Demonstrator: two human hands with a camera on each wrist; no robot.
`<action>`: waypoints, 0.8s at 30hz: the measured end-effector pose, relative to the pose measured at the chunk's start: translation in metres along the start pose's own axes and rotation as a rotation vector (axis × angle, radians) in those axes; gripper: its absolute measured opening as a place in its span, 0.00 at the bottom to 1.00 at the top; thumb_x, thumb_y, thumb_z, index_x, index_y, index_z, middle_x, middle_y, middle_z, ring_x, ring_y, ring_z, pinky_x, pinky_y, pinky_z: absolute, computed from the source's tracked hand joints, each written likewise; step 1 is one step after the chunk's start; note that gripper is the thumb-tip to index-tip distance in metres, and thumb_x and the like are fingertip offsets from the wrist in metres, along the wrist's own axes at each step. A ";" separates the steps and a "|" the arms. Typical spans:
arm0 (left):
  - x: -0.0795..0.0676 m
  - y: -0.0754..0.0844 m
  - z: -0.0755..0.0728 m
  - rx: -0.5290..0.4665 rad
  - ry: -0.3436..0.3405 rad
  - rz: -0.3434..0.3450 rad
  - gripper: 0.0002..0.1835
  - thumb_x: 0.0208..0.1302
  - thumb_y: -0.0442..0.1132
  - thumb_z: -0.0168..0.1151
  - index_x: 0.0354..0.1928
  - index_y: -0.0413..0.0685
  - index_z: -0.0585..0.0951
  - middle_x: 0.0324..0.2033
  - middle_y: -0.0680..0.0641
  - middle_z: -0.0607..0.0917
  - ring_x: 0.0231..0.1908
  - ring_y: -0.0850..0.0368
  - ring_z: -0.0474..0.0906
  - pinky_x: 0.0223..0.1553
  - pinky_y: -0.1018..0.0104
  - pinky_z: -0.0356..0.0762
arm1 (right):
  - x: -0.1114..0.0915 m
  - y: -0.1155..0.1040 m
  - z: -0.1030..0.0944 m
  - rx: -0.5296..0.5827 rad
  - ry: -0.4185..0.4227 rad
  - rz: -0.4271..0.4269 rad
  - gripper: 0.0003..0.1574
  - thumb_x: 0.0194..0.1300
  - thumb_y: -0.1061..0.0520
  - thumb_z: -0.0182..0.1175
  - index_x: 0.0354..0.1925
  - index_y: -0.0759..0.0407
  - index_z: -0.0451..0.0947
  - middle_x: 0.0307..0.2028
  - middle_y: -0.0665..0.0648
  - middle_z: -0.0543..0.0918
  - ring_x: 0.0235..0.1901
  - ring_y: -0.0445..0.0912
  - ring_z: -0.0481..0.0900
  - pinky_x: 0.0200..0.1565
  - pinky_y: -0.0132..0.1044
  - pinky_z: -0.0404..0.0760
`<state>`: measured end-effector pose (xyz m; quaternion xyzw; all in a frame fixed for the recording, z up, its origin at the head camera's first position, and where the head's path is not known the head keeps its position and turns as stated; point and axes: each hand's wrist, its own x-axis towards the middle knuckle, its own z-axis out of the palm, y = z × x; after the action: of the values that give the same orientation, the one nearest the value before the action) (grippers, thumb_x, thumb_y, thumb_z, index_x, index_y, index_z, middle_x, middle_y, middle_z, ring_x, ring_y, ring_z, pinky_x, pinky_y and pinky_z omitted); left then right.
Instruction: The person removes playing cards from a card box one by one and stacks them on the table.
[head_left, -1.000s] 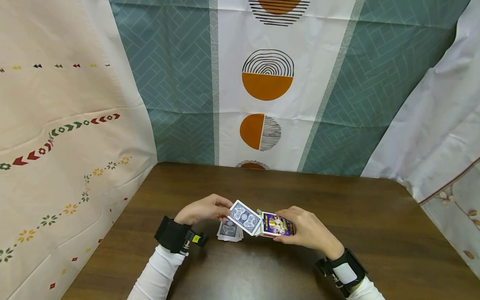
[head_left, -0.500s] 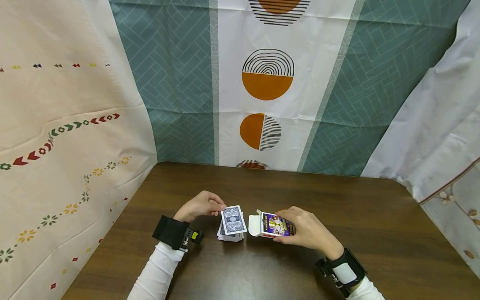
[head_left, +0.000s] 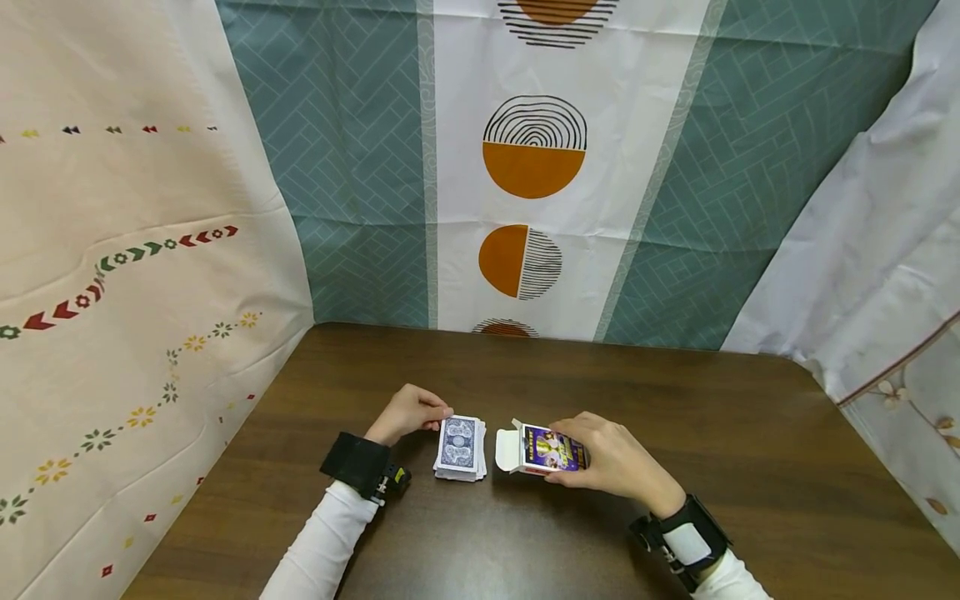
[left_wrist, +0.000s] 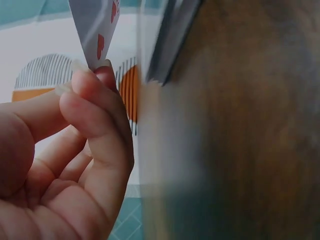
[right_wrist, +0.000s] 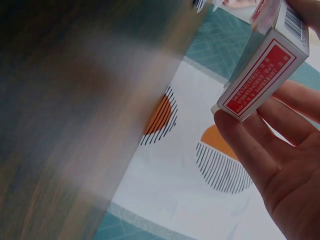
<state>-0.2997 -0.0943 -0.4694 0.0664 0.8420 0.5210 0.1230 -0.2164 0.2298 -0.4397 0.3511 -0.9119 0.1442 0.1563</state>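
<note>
My left hand (head_left: 411, 413) pinches the corner of a playing card (head_left: 458, 442) between thumb and fingertips, over a card stack (head_left: 480, 467). In the left wrist view red hearts show on the face of that card (left_wrist: 95, 31), and the edge of the stack (left_wrist: 172, 40) stands beside it. My right hand (head_left: 606, 454) grips a purple-printed card box (head_left: 551, 448) by its sides. The box's white flap (head_left: 507, 451) hangs open toward the stack. Seen from the right wrist, the fingers support the box's end with a red label (right_wrist: 260, 77).
A brown wooden table (head_left: 480, 550) lies under both hands. Behind it hangs a teal and white patterned cloth (head_left: 525, 175), with a cream embroidered cloth (head_left: 150, 292) on the left and a white one (head_left: 877, 250) on the right.
The left hand has brought the card left from beside the box flap and lowered it onto the stack, turning it to line up. The right hand and box stay nearly still.
</note>
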 end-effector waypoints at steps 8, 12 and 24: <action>0.001 -0.001 0.011 0.091 0.072 -0.009 0.04 0.58 0.33 0.68 0.31 0.39 0.87 0.19 0.52 0.82 0.18 0.64 0.74 0.24 0.73 0.74 | 0.000 -0.002 0.002 0.019 0.002 -0.028 0.36 0.50 0.32 0.69 0.48 0.55 0.81 0.39 0.47 0.84 0.37 0.36 0.76 0.35 0.29 0.76; 0.000 0.000 0.014 0.134 0.100 0.013 0.03 0.57 0.34 0.69 0.29 0.40 0.87 0.20 0.51 0.84 0.19 0.63 0.77 0.24 0.70 0.77 | 0.000 -0.003 0.002 0.022 0.000 -0.032 0.35 0.50 0.33 0.70 0.48 0.55 0.81 0.39 0.48 0.84 0.37 0.36 0.76 0.34 0.29 0.76; -0.004 0.003 0.014 0.153 0.130 -0.018 0.04 0.53 0.32 0.71 0.28 0.38 0.85 0.20 0.48 0.85 0.19 0.60 0.79 0.24 0.69 0.76 | 0.000 -0.005 0.005 0.017 -0.001 -0.031 0.36 0.50 0.33 0.70 0.48 0.55 0.81 0.39 0.47 0.84 0.37 0.36 0.77 0.35 0.30 0.77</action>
<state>-0.2925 -0.0821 -0.4718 0.0341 0.8861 0.4572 0.0675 -0.2139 0.2244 -0.4430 0.3664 -0.9051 0.1495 0.1552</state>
